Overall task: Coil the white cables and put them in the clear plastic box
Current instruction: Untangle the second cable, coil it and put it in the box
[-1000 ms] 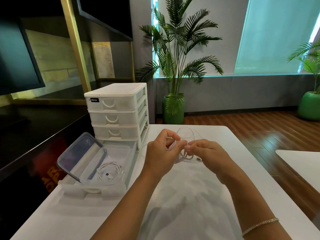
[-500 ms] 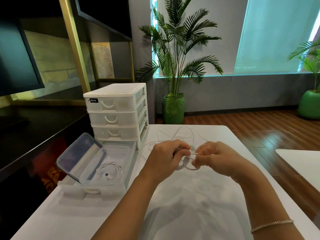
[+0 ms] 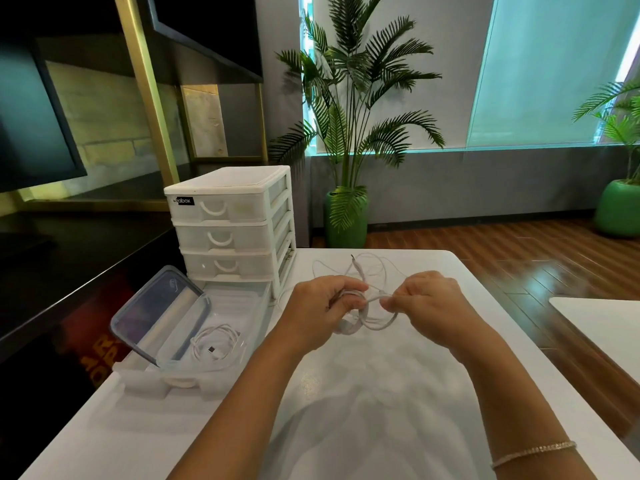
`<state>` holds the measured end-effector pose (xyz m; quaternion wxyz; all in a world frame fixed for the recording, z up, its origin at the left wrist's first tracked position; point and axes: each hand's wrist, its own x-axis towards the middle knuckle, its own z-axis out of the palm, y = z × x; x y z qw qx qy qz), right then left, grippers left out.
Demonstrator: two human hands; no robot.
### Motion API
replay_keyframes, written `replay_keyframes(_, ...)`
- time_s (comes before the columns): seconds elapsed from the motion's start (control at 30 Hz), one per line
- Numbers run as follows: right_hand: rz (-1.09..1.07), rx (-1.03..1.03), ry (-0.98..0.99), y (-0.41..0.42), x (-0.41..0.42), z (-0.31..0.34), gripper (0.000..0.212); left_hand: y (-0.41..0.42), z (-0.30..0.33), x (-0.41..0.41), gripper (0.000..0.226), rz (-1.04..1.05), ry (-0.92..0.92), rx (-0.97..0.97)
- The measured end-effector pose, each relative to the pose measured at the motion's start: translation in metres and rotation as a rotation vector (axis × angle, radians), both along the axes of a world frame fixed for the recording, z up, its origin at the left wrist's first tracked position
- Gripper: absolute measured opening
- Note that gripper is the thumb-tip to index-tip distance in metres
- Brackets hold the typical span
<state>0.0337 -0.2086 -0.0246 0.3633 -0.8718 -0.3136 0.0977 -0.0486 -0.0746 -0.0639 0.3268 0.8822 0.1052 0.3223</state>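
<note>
White charging cable (image 3: pixel 372 315), partly looped, hangs between both hands above the table's (image 3: pixel 346 393) middle: left hand (image 3: pixel 323 308) clamps the coil, right hand (image 3: pixel 427 299) pinches a strand. Near the left edge, the clear plastic box (image 3: pixel 221 332) lies open, holding another coiled cable (image 3: pixel 216 344).

White drawer unit (image 3: pixel 230 223) on table (image 3: pixel 346 410); palm (image 3: pixel 349 109) behind.
</note>
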Motion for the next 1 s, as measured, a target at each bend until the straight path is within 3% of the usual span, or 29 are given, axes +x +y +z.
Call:
replay_keyframes(0.13,-0.010,0.240,0.400,0.004,-0.002,0.001,0.019,-0.002,0.001,0.000,0.028,0.016,-0.042,0.075)
replay_keyframes(0.33,-0.036,0.532,0.631,0.008,-0.004,-0.005,0.030,0.001,0.001,-0.001,0.028,0.087,-0.078,0.157)
replay_keyframes(0.53,-0.067,0.468,0.540,0.007,-0.005,-0.005,0.027,-0.003,0.003,0.000,0.026,0.041,0.056,0.033)
replay_keyframes(0.7,-0.095,0.396,0.451,0.010,-0.004,-0.008,0.029,-0.008,0.004,0.000,0.015,-0.080,0.110,-0.306)
replay_keyframes(0.83,-0.078,0.356,0.545,0.008,-0.003,-0.008,0.029,-0.013,0.005,-0.001,0.010,-0.198,0.049,-0.583)
replay_keyframes(0.93,-0.096,0.362,0.639,0.005,-0.002,-0.005,0.028,-0.015,0.004,0.000,0.009,-0.233,0.025,-0.625)
replay_keyframes(1.0,-0.117,0.340,0.604,0.006,0.000,-0.006,0.029,-0.014,0.005,0.000,0.012,-0.226,0.049,-0.546)
